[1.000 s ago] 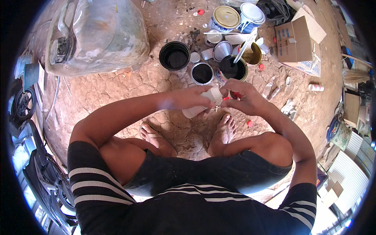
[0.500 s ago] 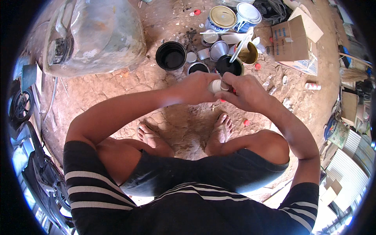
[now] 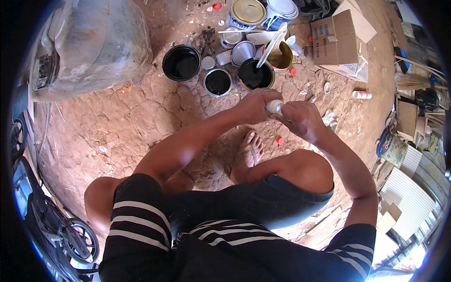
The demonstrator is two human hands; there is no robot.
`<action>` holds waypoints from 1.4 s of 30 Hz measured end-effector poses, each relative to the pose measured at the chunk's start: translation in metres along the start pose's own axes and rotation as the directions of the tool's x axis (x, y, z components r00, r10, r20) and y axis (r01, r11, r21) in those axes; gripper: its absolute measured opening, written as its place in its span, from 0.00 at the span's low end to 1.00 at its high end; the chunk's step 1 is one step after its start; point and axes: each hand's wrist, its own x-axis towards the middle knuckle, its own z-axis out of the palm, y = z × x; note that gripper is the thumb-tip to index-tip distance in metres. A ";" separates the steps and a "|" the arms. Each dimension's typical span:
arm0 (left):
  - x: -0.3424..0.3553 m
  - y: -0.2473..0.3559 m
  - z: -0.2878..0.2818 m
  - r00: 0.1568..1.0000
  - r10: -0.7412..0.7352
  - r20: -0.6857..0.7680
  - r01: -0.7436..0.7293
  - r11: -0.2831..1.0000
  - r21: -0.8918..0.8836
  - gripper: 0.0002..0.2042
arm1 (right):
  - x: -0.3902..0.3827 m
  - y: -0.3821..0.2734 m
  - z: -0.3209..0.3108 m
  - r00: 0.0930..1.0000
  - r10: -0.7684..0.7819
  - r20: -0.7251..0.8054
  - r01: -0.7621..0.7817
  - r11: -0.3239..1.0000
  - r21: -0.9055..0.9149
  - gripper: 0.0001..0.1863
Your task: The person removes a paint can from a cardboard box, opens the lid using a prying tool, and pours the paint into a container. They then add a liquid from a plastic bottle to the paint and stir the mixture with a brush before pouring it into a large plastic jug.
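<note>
Out in front of my body, my two hands meet at a small white plastic bottle [image 3: 274,107]. My left hand [image 3: 260,106] closes round one end of it. The fingers of my right hand [image 3: 303,119] are closed at its other end and hide that part. Just beyond my hands stands a can of dark liquid [image 3: 271,82] with a pale stick [image 3: 271,47] leaning in it. To its left are a smaller can of dark liquid [image 3: 205,86] and a black tub [image 3: 166,69]. A red cap [image 3: 280,140] lies on the ground nearer me.
A large cloudy plastic container [image 3: 101,44] stands at the far left. Lidded paint cans [image 3: 246,11] are at the back, with an open cardboard box [image 3: 329,42] to their right. A white bottle [image 3: 361,95] lies past the box. My foot [image 3: 247,152] rests on bare earth.
The view has shifted right, so the cans and containers appear farther left. Both hands stay on the white bottle, which has tilted, and they are slightly farther right in view.
</note>
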 end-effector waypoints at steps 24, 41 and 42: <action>-0.018 0.002 0.079 0.668 -0.744 0.026 0.526 0.447 -0.723 0.25 | 0.055 0.049 0.024 0.958 0.287 0.019 -0.285 0.937 0.202 0.19; 0.002 0.044 0.060 0.570 -0.809 0.144 0.443 0.156 -0.883 0.26 | 0.087 0.057 0.004 0.917 0.278 0.285 -0.289 0.957 -0.006 0.20; 0.003 0.045 0.059 0.567 -0.810 0.150 0.446 0.148 -0.883 0.26 | 0.088 0.056 0.002 0.912 0.281 0.299 -0.289 0.957 -0.018 0.20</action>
